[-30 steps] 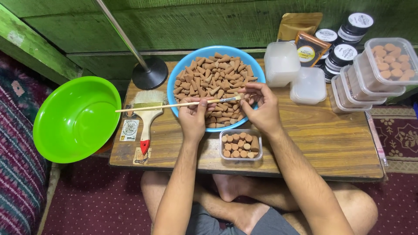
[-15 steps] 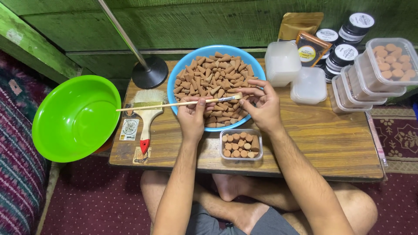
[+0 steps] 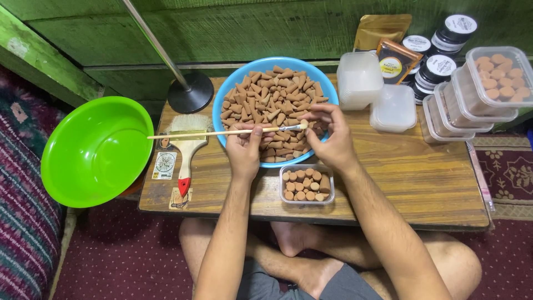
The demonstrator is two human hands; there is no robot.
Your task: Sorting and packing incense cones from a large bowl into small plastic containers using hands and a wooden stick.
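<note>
A blue bowl full of brown cones sits at the back of a low wooden table. My left hand grips a long thin wooden stick that lies level and points left. My right hand pinches a single cone at the stick's right tip, over the bowl's near edge. A small clear plastic box with several cones standing in it rests on the table just below my hands.
A green basin sits left of the table. A paintbrush lies by a black stand base. Empty clear tubs, filled lidded boxes, black jars and pouches crowd the back right.
My right hand has shifted slightly at the stick's tip; the left hand and stick stay nearly where they were.
</note>
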